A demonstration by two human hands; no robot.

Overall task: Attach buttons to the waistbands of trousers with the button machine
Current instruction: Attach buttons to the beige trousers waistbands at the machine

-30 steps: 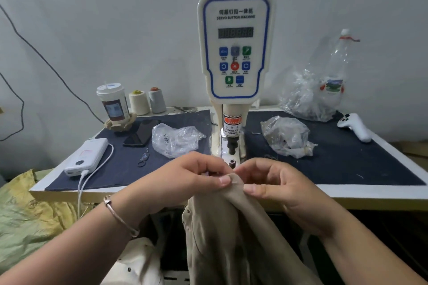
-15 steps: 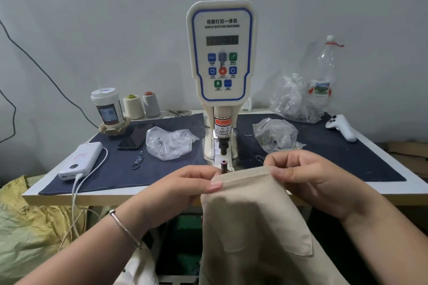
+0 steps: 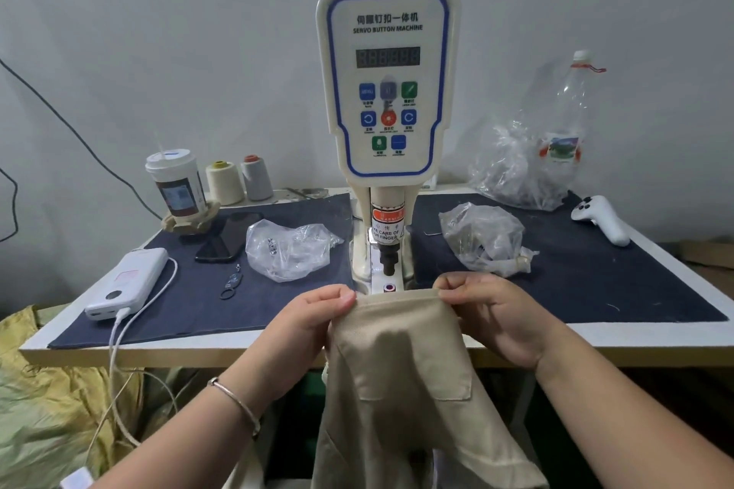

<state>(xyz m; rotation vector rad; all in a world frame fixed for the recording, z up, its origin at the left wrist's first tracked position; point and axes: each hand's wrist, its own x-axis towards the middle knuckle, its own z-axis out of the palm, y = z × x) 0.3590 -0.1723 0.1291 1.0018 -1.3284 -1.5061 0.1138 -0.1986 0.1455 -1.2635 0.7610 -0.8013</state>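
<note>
Beige trousers (image 3: 401, 369) hang over the table's front edge, their waistband stretched flat just in front of the white servo button machine (image 3: 387, 91). My left hand (image 3: 310, 324) pinches the waistband's left end, and my right hand (image 3: 490, 314) pinches its right end. The machine's black punch (image 3: 388, 260) stands above a small round die (image 3: 389, 287), which shows just beyond the waistband's top edge. A back pocket faces me on the cloth.
On the dark mat (image 3: 595, 282) lie two clear plastic bags (image 3: 288, 252) (image 3: 484, 238), a phone (image 3: 228, 236), a white power bank (image 3: 129, 284) with cable, a cup (image 3: 176, 187), thread cones (image 3: 238, 181), a white controller (image 3: 601, 218) and a bottle (image 3: 564, 123).
My hands moved apart and spread the bunched waistband flat, then brought it closer to the die under the punch.
</note>
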